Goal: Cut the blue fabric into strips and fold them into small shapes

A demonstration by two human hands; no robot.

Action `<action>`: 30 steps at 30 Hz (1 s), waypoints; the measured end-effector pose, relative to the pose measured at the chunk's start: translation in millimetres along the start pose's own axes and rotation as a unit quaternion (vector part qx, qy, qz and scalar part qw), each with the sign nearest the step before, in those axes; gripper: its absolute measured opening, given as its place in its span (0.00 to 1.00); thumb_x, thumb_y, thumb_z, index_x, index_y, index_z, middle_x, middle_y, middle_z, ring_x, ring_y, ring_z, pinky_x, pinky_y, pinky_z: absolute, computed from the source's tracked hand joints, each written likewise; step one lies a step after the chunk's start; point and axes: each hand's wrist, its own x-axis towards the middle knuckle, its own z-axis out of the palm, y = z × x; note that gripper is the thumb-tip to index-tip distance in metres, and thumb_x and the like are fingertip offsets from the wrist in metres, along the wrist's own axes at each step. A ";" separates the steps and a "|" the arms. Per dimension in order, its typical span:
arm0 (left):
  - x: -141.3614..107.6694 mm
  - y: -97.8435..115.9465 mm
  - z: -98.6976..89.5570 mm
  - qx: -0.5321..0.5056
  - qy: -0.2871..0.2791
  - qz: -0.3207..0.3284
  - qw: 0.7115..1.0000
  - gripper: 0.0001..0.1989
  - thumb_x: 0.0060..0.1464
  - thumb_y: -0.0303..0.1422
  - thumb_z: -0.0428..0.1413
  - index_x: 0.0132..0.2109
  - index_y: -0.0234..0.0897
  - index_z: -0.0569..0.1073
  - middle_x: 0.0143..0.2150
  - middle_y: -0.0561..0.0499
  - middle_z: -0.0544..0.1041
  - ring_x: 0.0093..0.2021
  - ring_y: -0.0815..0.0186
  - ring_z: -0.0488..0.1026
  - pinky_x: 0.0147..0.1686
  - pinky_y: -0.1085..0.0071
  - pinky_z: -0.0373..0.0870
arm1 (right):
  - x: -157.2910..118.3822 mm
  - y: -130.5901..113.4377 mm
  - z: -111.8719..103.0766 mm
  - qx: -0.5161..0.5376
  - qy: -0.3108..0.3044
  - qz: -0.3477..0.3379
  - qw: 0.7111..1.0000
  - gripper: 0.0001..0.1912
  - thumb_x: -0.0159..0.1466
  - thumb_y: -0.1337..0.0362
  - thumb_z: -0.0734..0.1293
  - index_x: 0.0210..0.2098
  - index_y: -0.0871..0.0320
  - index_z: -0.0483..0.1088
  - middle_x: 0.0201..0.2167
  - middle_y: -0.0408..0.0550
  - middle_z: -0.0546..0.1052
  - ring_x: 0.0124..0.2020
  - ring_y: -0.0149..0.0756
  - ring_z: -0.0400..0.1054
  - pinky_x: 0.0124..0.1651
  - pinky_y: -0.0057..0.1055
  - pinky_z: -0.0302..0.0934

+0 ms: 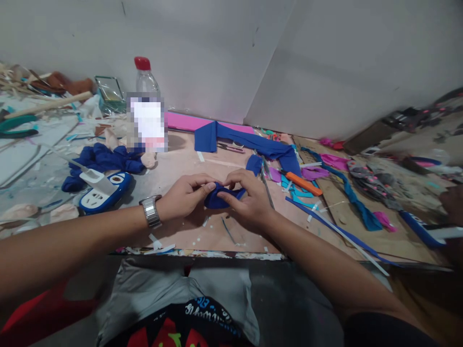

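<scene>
Between both hands, just above the table's middle, is a small piece of blue fabric (216, 198). My left hand (186, 195) pinches its left side with thumb and fingers; a metal watch (151, 211) is on that wrist. On the other side, my right hand (251, 200) grips the fabric, its thumb lying across the front. Behind the hands a long blue fabric strip (249, 142) lies folded, with a small blue roll (254, 165) close to my right fingers. A heap of blue fabric pieces (104, 159) sits to the left.
A blue-and-white power strip (106, 192) with a plugged-in adapter lies left. Behind it stands a red-capped bottle (142, 72), partly pixelated. An orange box cutter (301, 183), cyan scraps (298, 195) and cardboard (347, 212) lie right. Green-handled pliers (18, 126) rest far left. A hand (452, 205) shows at the right edge.
</scene>
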 end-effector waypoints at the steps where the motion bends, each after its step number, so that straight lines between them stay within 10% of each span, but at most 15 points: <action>1: 0.0 0.0 0.1 0.004 0.000 0.003 1.000 0.18 0.70 0.41 0.52 0.50 0.34 0.81 0.49 0.42 0.82 0.50 0.59 0.78 0.54 0.62 0.72 | -0.1 0.0 0.2 0.001 0.000 0.001 1.000 0.09 0.65 0.60 0.76 0.41 0.53 0.73 0.37 0.44 0.78 0.40 0.39 0.72 0.51 0.41 0.63; 30: 1.9 1.1 -0.1 -0.036 0.081 -0.052 0.995 0.15 0.57 0.42 0.67 0.41 0.33 0.84 0.39 0.44 0.86 0.37 0.63 0.80 0.40 0.67 0.77 | -0.7 -0.8 2.0 0.024 -0.008 0.004 1.000 0.04 0.69 0.61 0.72 0.39 0.53 0.74 0.35 0.46 0.79 0.39 0.39 0.73 0.48 0.41 0.64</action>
